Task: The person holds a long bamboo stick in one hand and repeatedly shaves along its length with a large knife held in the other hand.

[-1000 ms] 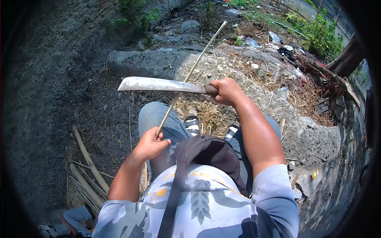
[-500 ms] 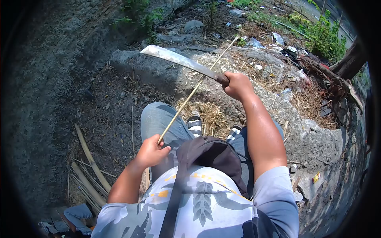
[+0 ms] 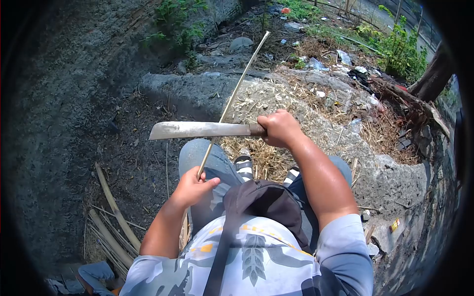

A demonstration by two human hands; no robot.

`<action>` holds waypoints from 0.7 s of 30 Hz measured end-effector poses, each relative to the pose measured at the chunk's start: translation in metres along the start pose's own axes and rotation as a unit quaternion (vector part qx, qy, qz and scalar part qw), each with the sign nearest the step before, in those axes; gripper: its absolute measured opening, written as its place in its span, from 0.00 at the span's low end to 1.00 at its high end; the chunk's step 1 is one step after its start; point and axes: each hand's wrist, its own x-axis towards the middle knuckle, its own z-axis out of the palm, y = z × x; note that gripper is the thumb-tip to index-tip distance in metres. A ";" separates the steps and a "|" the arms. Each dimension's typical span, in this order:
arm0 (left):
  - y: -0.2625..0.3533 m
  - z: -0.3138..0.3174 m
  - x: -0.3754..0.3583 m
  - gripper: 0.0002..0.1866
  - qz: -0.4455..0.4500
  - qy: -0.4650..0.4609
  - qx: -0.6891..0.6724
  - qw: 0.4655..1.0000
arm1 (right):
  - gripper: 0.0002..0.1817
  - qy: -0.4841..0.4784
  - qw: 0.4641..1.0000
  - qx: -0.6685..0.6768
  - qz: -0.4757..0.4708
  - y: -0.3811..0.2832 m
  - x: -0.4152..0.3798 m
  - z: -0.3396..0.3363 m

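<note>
My right hand [image 3: 280,128] is closed round the handle of a machete [image 3: 202,129]. Its broad blade points left and crosses over a thin bamboo strip [image 3: 240,85] about midway along. The lower end of that strip is gripped in my left hand [image 3: 191,189], beside my left knee, with the thumb reaching to the right. From there the strip slants up and away, its pale far tip above the rock. A black bag [image 3: 261,207] lies across my lap, and pale shavings [image 3: 259,160] are heaped round my sandalled feet.
Bamboo pieces [image 3: 112,207] lie at the lower left, near another person's leg [image 3: 96,276]. A large rock [image 3: 192,91] strewn with chips stretches in front. Litter [image 3: 344,57] and a tree trunk [image 3: 434,79] are at the right; a rough wall [image 3: 59,123] rises on the left.
The machete has come down and nearer along the strip, its blade turning from slanted to nearly level. The strip's far end has swung left and up; my left hand has barely moved.
</note>
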 end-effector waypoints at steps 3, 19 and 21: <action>-0.003 -0.003 -0.009 0.24 -0.027 -0.005 0.023 0.999 | 0.12 0.004 1.000 -0.006 -0.016 0.001 0.000 -0.005; 0.007 -0.011 -0.002 0.23 0.031 0.003 0.008 0.999 | 0.16 0.000 0.998 0.053 0.027 -0.009 0.001 -0.001; 0.002 -0.008 -0.004 0.23 0.060 -0.003 -0.007 0.998 | 0.15 -0.005 1.000 0.025 -0.006 0.002 0.004 -0.002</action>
